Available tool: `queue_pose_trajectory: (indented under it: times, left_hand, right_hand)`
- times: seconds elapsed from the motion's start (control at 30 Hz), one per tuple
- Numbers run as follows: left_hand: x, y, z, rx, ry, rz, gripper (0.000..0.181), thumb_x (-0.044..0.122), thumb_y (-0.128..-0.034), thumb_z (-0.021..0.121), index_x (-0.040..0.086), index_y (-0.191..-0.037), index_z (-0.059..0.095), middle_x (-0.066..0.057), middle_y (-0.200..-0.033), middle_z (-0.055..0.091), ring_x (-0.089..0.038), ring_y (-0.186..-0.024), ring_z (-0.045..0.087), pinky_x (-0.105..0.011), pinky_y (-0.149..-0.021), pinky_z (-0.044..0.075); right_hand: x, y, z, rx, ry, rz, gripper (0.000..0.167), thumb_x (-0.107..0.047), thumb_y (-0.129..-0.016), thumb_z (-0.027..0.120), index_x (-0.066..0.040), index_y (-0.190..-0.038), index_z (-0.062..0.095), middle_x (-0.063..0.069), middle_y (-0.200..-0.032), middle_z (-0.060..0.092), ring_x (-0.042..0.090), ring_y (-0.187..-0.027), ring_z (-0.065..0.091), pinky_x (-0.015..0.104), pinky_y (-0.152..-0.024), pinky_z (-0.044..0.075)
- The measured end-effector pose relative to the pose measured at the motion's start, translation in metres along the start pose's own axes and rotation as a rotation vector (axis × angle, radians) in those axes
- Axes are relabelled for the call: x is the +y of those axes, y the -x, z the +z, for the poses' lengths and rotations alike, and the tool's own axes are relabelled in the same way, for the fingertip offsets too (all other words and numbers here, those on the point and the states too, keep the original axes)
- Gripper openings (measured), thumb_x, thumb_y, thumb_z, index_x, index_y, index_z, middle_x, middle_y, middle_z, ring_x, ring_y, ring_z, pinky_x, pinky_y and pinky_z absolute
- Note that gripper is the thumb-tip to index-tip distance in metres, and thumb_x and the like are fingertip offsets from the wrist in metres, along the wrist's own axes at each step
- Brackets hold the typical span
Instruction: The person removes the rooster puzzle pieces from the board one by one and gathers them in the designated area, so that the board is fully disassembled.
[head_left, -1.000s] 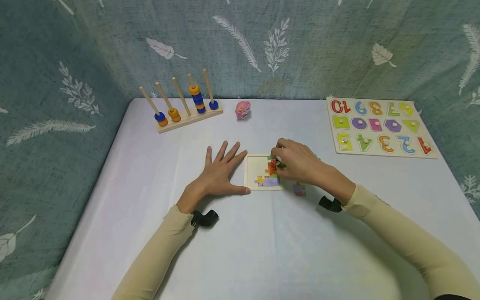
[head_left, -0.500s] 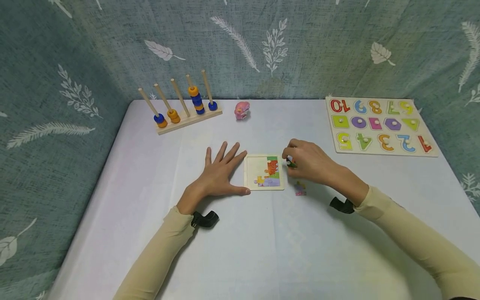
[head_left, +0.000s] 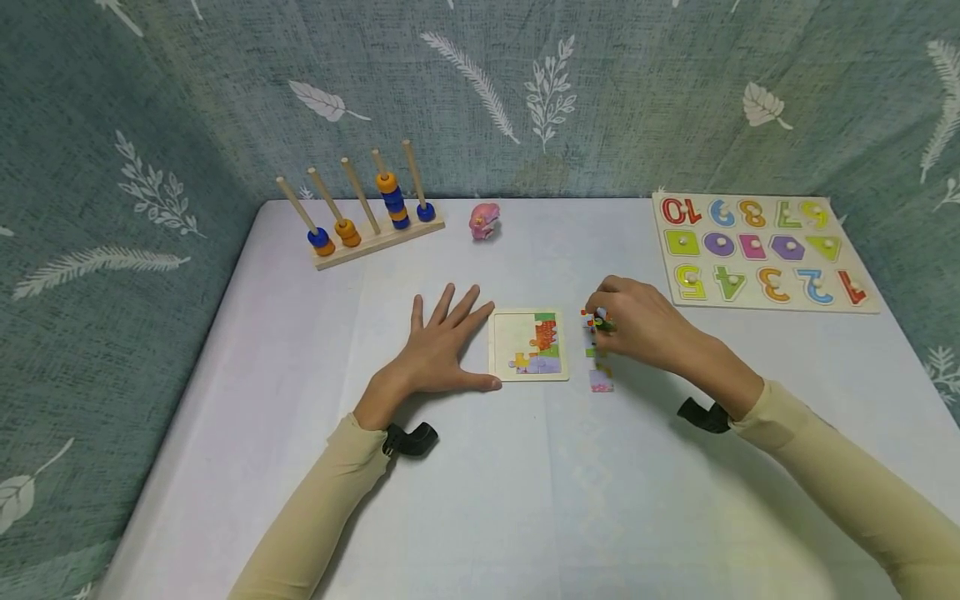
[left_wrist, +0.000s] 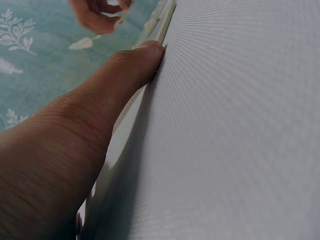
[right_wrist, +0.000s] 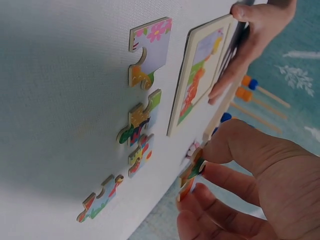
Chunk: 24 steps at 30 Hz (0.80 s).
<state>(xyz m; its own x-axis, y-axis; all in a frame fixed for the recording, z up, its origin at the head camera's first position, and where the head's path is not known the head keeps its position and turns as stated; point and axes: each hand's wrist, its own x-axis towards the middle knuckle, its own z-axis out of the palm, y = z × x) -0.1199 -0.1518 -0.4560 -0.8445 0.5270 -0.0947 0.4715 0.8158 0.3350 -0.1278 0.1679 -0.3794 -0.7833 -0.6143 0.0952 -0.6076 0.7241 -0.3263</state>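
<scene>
My left hand lies with spread fingers on the white table. Its thumb and index finger touch the left side of a small wooden puzzle tray. Joined jigsaw pieces fill the tray's right side and part of its bottom. To the right of the tray, my right hand pinches a jigsaw piece between thumb and fingers, raised over the table. Loose pieces lie below that hand, among them a lilac one with pink flowers and a yellow-and-green one; the hand partly hides them in the head view.
A wooden peg stacker with blue and orange rings stands at the back left. Near the back edge sits a small pink toy. A number-and-shape board lies at the back right. Patterned green cloth rises behind the table.
My right hand has moved right, from over the tray's right edge to above the loose pieces, still pinching the jigsaw piece. My left hand has stayed in place.
</scene>
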Motion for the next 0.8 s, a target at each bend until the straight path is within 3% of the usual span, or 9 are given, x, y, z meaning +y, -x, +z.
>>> queue_pose_trajectory:
  times: [0.8]
  left_hand:
    - [-0.001,0.000,0.000,-0.002,-0.008,0.000,0.117,0.080,-0.0710,0.067,0.027,-0.162,0.017,0.001,-0.168,-0.002,-0.031,-0.151,-0.014,-0.066,-0.109,-0.017]
  right_hand:
    - [0.015,0.029,0.002,-0.014,0.021,0.075,0.026,-0.004,-0.075,0.078,0.001,-0.100,0.075,0.014,-0.100,0.066,0.023,-0.077,0.056,0.037,-0.066,0.046]
